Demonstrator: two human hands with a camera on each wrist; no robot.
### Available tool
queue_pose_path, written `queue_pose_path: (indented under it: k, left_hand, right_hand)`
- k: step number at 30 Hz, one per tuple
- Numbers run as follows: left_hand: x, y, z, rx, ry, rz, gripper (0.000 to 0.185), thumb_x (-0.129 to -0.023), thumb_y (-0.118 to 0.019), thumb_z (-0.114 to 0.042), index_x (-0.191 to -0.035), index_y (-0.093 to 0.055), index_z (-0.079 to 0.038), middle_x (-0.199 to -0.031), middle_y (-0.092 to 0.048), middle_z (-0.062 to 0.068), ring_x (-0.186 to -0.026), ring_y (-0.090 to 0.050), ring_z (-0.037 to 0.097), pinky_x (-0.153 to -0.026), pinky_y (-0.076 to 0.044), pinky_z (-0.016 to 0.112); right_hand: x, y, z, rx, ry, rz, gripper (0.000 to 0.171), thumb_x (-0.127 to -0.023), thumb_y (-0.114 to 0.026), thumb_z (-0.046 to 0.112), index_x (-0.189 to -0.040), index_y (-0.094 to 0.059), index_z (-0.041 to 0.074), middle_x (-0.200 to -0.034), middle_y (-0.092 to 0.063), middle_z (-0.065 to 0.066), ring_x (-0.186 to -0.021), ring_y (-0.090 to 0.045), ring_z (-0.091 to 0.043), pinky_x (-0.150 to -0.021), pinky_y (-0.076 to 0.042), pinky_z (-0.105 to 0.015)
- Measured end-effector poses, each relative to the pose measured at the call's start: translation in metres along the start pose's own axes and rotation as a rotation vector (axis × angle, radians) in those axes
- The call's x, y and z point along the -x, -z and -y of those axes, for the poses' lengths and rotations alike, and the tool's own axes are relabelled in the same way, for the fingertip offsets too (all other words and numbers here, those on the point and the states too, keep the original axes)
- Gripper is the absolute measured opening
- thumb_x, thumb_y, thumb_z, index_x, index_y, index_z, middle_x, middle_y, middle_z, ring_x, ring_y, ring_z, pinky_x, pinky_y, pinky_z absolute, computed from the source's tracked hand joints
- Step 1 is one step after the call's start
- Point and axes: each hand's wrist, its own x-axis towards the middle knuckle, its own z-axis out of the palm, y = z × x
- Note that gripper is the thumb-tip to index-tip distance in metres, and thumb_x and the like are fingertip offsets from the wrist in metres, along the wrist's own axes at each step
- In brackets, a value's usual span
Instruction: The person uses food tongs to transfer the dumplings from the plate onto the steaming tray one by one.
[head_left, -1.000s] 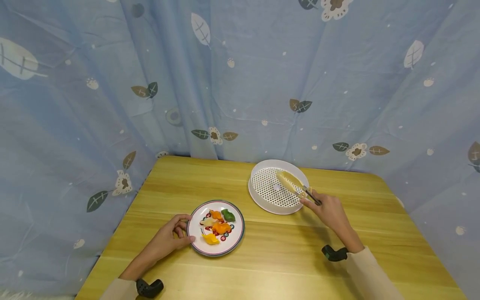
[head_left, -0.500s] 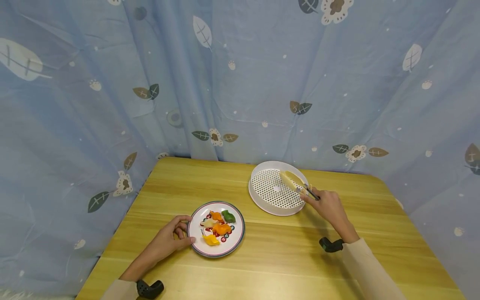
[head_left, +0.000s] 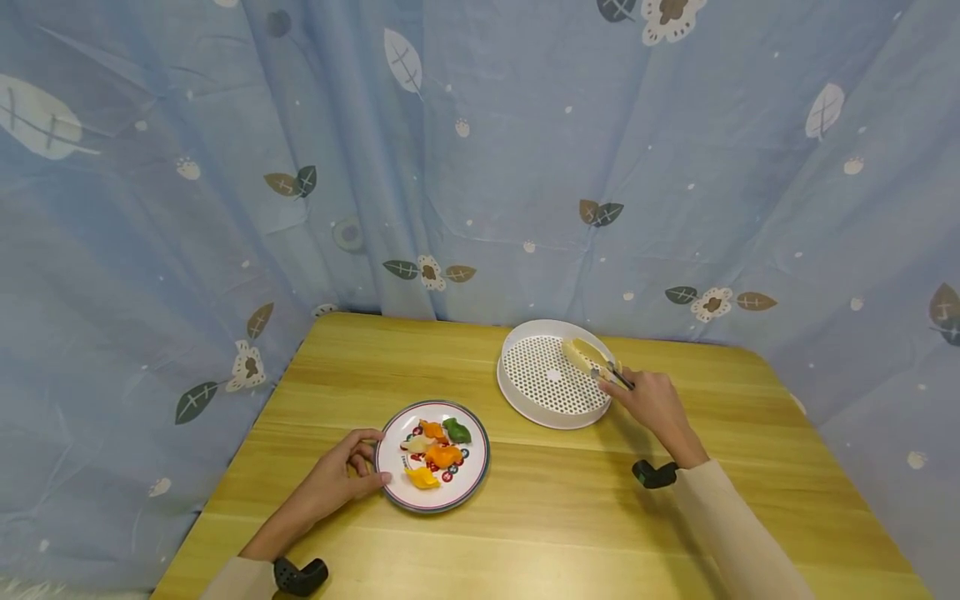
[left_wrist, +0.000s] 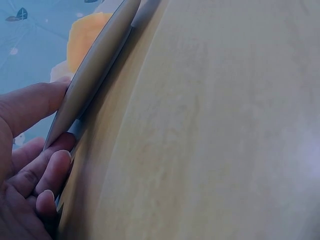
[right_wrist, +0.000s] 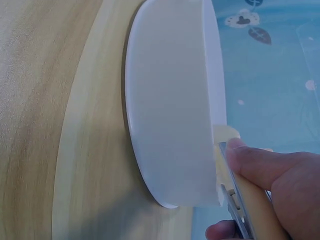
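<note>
Holding a pair of tongs over the white strainer's right rim, the right hand pinches the handles; bare table lies open toward the near edge. The left hand curls its fingers on the plate's left rim. Whether the tong tips hold anything is hard to make out. Since a second ago, hand and tongs have shifted slightly rightward.

One patterned plate, one white perforated tray, one pair of tongs, two hands
</note>
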Motion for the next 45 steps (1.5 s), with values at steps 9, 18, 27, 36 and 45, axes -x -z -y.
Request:
queue_pose_path:
  k: [9, 18, 27, 36, 45]
  left_hand:
    - [0.000, 0.000, 0.000, 0.004, 0.005, 0.000, 0.066, -0.083, -0.089, -0.019, -0.139, -0.055, -0.011, -0.104, -0.062, 0.008, -0.081, -0.053, 0.021, -0.067, -0.045, 0.027]
    - [-0.002, 0.001, -0.002, -0.001, 0.019, 0.010, 0.066, -0.083, -0.089, -0.018, -0.138, -0.055, -0.012, -0.104, -0.061, 0.008, -0.082, -0.054, 0.022, -0.068, -0.046, 0.027]
    - [-0.001, 0.001, -0.006, 0.003, 0.043, 0.009, 0.067, -0.082, -0.089, -0.019, -0.139, -0.055, -0.013, -0.104, -0.062, 0.008, -0.083, -0.053, 0.021, -0.070, -0.045, 0.027]
    - [0.003, -0.006, -0.007, 0.008, 0.070, -0.040, 0.066, -0.081, -0.091, -0.023, -0.137, -0.057, -0.014, -0.102, -0.062, 0.006, -0.083, -0.052, 0.020, -0.068, -0.043, 0.027]
    - [0.000, 0.000, -0.002, 0.000, 0.050, 0.013, 0.068, -0.082, -0.090, -0.026, -0.140, -0.055, -0.017, -0.107, -0.061, 0.006, -0.085, -0.054, 0.021, -0.069, -0.046, 0.027]
  right_hand:
    - [-0.005, -0.004, 0.004, -0.008, -0.047, 0.070, 0.046, -0.097, -0.071, 0.044, -0.074, -0.056, 0.007, -0.060, -0.041, -0.003, -0.059, -0.044, -0.023, -0.057, -0.033, -0.034]
    - [-0.003, -0.001, 0.007, -0.009, -0.057, 0.053, 0.055, -0.096, -0.072, 0.044, -0.113, -0.070, -0.008, -0.079, -0.064, -0.020, -0.070, -0.057, -0.032, -0.066, -0.046, -0.047]
    - [0.016, 0.004, 0.014, -0.039, 0.000, -0.019, 0.053, -0.095, -0.073, 0.045, -0.111, -0.070, -0.006, -0.061, -0.037, -0.001, -0.059, -0.042, -0.022, -0.055, -0.033, -0.035]
    - [0.030, 0.012, 0.040, -0.096, 0.123, -0.125, 0.056, -0.089, -0.081, 0.041, -0.122, -0.072, -0.004, -0.059, -0.034, 0.005, -0.054, -0.033, -0.013, -0.052, -0.030, -0.031]
    - [0.054, 0.012, 0.068, -0.144, 0.208, -0.136, 0.060, -0.087, -0.083, 0.041, -0.129, -0.070, 0.000, -0.060, -0.045, 0.011, -0.053, -0.036, -0.006, -0.051, -0.034, -0.027]
